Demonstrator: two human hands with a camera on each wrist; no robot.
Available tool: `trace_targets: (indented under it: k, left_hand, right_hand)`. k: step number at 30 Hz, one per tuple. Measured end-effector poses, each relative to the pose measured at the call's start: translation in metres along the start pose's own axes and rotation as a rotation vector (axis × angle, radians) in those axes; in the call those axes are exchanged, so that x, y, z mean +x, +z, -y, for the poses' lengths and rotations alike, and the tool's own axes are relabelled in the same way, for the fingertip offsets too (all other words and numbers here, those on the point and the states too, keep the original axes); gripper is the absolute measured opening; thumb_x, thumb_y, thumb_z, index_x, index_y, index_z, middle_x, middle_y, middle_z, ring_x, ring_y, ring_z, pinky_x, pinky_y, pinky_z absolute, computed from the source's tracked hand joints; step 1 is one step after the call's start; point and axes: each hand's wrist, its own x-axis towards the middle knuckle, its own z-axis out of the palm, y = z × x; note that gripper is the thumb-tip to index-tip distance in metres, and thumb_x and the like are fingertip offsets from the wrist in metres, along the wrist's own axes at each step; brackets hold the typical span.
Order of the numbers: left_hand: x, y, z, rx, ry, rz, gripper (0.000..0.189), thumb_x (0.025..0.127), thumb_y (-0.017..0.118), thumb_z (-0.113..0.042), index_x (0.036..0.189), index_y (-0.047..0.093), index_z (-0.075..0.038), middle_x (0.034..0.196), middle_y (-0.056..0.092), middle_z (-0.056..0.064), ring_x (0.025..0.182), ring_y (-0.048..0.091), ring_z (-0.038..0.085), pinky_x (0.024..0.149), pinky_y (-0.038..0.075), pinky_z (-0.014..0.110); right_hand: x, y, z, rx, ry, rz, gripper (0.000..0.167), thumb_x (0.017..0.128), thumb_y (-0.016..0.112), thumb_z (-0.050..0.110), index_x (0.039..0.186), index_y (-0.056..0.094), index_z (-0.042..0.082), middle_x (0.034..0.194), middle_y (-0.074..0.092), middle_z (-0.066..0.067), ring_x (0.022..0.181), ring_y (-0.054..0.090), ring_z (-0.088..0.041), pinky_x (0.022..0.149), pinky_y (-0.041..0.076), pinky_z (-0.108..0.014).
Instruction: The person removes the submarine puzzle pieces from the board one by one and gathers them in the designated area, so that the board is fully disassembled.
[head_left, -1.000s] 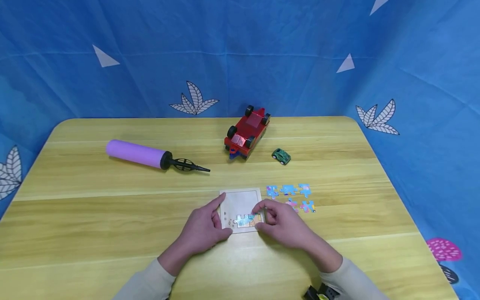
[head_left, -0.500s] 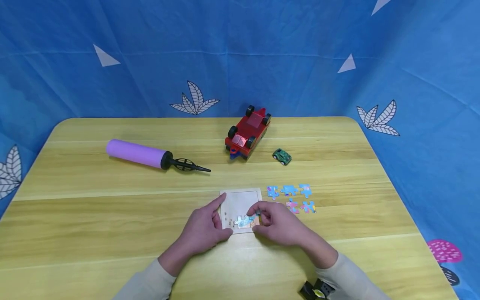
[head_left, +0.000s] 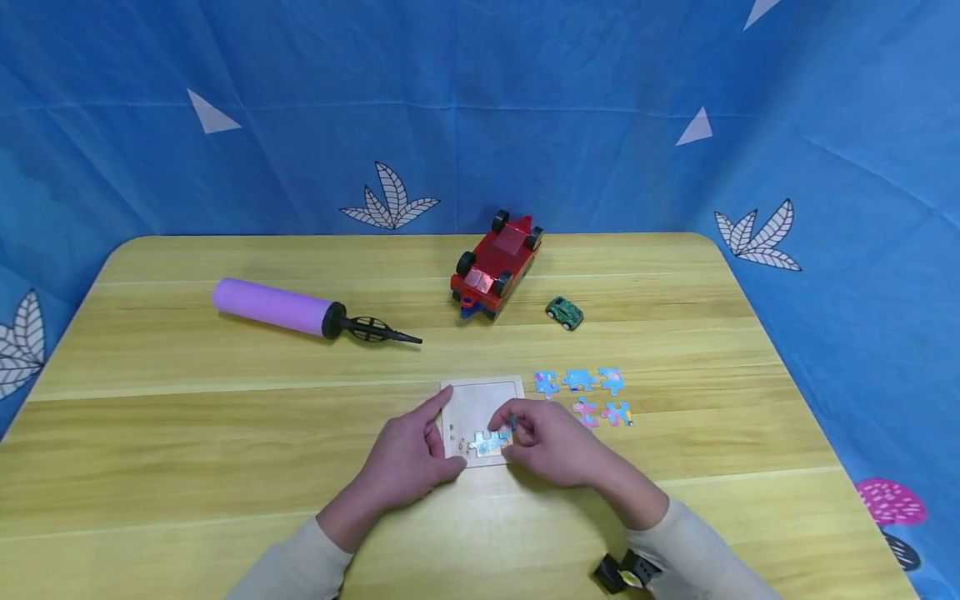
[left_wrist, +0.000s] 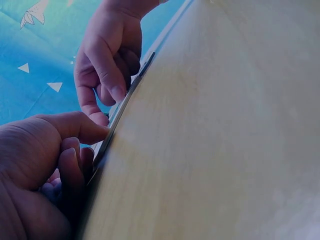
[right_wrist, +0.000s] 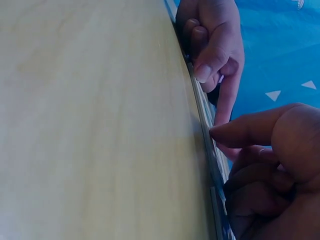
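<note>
A pale square puzzle board (head_left: 478, 403) lies on the table in the head view, with light-blue jigsaw pieces (head_left: 487, 444) along its lower part. My left hand (head_left: 408, 458) holds the board's left side, thumb at the bottom edge and index finger near the top corner. From the right, my right hand (head_left: 558, 446) pinches a jigsaw piece between thumb and index finger, low over the board; the fingers hide most of it. The left wrist view has my left thumb (left_wrist: 95, 131) at the board's edge. In the right wrist view, my right thumb (right_wrist: 240, 131) touches that edge too.
Several loose jigsaw pieces (head_left: 579, 380) lie right of the board. Behind are a small green toy car (head_left: 564, 312), an overturned red toy vehicle (head_left: 495, 262) and a purple balloon pump (head_left: 273, 308). A blue patterned cloth (head_left: 570, 100) hangs beyond the table (head_left: 187, 467).
My right hand has shifted a little left over the board with the pinched jigsaw piece, uncovering more of the loose pieces. My left hand and the board stay almost where they were.
</note>
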Motion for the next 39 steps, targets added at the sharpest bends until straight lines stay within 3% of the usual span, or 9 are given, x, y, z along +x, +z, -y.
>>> trace_targets:
  k: [12,34,39]
  left_hand:
    - [0.0009,0.0003,0.001,-0.002,0.004,-0.002,0.093,0.074,0.086,-0.012,0.154,0.038,-0.005,0.063,0.056,-0.005,0.053,0.052,0.012,0.055,0.044,0.029]
    - [0.0008,-0.0005,-0.0001,0.002,-0.005,0.003,0.093,0.074,0.087,-0.014,0.153,0.039,-0.005,0.063,0.056,-0.005,0.052,0.052,0.012,0.054,0.043,0.029]
    - [0.0004,-0.0002,0.0007,-0.002,-0.003,0.005,0.094,0.073,0.086,-0.013,0.153,0.038,-0.005,0.063,0.057,-0.005,0.052,0.052,0.012,0.054,0.044,0.029]
  right_hand:
    - [0.0023,-0.0017,0.0028,-0.013,0.015,0.025,0.024,0.085,0.07,-0.001,0.105,0.067,0.012,0.057,0.036,0.01,0.052,0.034,-0.005,0.061,0.038,-0.029]
    - [0.0027,0.0027,0.0018,0.036,0.036,-0.006,0.028,0.081,0.071,-0.008,0.098,0.063,0.012,0.057,0.034,0.01,0.052,0.034,-0.005,0.068,0.042,-0.032]
    - [0.0021,0.0033,0.0014,0.059,0.037,-0.003,0.028,0.082,0.07,-0.008,0.102,0.066,0.012,0.057,0.033,0.009,0.052,0.033,-0.006,0.07,0.042,-0.033]
